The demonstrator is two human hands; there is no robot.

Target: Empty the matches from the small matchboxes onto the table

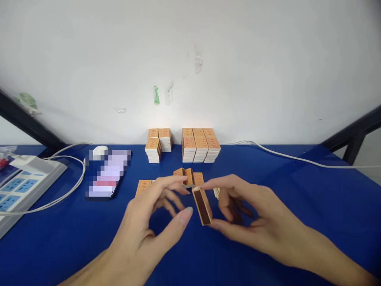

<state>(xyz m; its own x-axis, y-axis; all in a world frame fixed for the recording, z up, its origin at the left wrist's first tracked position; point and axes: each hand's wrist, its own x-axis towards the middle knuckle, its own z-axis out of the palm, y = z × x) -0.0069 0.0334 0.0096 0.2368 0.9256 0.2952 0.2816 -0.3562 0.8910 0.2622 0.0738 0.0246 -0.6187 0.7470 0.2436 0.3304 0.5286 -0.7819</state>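
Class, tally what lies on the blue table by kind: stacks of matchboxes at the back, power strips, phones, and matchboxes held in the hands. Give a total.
Stacks of matchboxes at the back: 8
Power strip: 1
Phone: 1
Matchbox held, pinched by the right hand, left hand beside it: 1
Total: 11

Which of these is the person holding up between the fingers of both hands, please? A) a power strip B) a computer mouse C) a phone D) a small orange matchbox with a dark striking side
D: the small matchbox is held above the blue table, pinched by the right hand with the left hand at its other side; the mouse, power strip and phone lie untouched to the left.
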